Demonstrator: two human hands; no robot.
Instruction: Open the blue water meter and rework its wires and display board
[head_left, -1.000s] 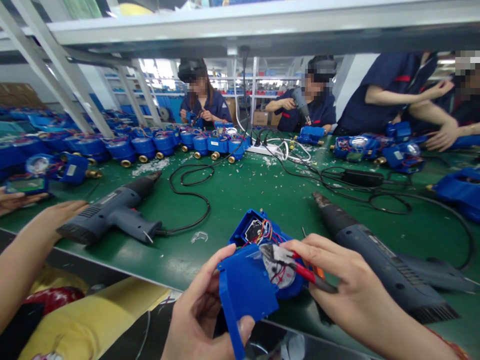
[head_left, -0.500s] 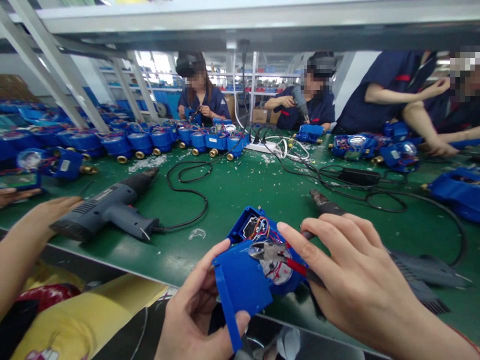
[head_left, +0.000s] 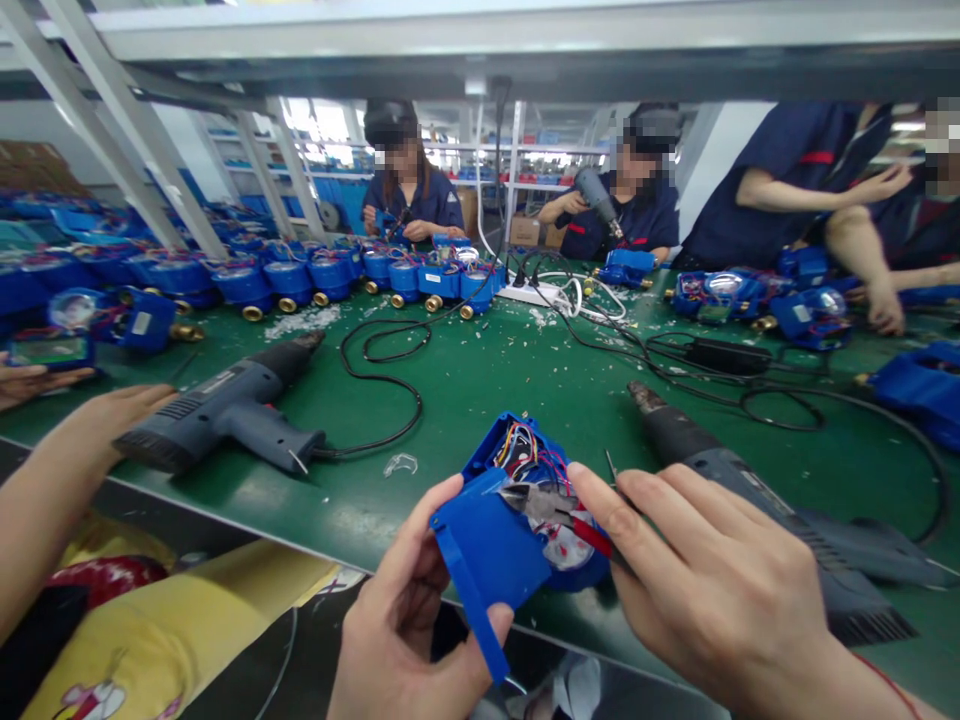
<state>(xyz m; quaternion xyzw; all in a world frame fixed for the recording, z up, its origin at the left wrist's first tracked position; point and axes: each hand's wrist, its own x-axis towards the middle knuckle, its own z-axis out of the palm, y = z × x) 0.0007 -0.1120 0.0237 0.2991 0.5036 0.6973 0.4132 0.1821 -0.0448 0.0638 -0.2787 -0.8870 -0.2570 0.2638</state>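
My left hand (head_left: 420,610) grips a flat blue plastic cover (head_left: 491,545) by its edge, thumb in front and fingers behind. Behind the cover lies a blue meter housing (head_left: 491,440) with a bundle of coloured wires (head_left: 517,447) inside and a round, clear-topped part beside them. My right hand (head_left: 712,570) is closed around red-handled cutting pliers (head_left: 551,507). Their jaws rest at the cover's upper right edge, over the housing. Whether the jaws touch a wire I cannot tell.
A heat gun (head_left: 225,405) lies at left, another heat gun (head_left: 772,510) beyond my right hand. Several blue meters (head_left: 244,288) line the back of the green table (head_left: 480,370), with cables and a power strip (head_left: 532,293). Co-workers sit opposite; another person's arm (head_left: 67,470) reaches in from the left.
The view has shifted slightly. The pliers' jaws look closer together and sit nearer the cover's edge. My right hand has moved a little down, uncovering more of the right heat gun.
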